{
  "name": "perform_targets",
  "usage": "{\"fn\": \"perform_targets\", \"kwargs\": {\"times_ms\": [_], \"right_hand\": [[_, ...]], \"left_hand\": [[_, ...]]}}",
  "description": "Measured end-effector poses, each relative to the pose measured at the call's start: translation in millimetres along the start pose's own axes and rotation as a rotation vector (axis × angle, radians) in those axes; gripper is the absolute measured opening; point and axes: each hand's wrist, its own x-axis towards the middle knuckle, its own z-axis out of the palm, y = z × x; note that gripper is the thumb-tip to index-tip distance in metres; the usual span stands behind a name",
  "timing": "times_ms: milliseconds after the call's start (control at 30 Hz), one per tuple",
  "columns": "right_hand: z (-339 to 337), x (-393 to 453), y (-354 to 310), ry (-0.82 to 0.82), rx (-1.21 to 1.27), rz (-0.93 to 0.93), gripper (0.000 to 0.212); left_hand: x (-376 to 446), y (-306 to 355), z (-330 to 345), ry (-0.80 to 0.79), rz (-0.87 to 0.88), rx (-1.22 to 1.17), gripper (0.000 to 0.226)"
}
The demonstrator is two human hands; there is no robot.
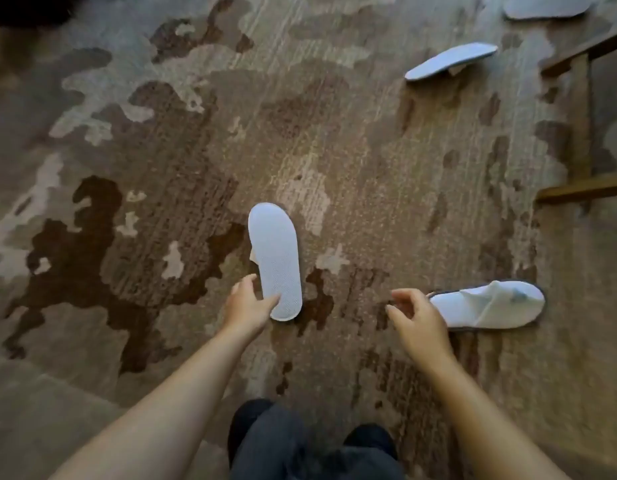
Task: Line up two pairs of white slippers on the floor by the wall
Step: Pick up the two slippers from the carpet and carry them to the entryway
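Observation:
Several white slippers lie scattered on a brown patterned carpet. One slipper lies sole-up in the middle, heel towards me. My left hand touches its heel end, thumb and fingers spread around the edge. A second slipper lies right way up at the right, toe pointing right. My right hand hovers at its heel, fingers apart, holding nothing. A third slipper lies sole-up and tilted at the far right. A fourth slipper is partly cut off at the top right.
A wooden furniture frame stands along the right edge. My legs in dark trousers are at the bottom centre. A plain lighter floor strip borders the carpet at the lower left.

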Motion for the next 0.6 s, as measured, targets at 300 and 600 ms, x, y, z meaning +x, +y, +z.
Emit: {"fn": "perform_targets", "kwargs": {"times_ms": [300, 600], "right_hand": [[90.8, 102.0, 91.5, -0.054, -0.09, -0.034, 0.027], [46.5, 96.5, 141.5, 0.263, 0.095, 0.184, 0.04]], "left_hand": [[140.5, -68.4, 84.9, 0.095, -0.087, -0.166, 0.073], [125.6, -27.4, 119.3, 0.004, 0.091, -0.141, 0.033]]}}
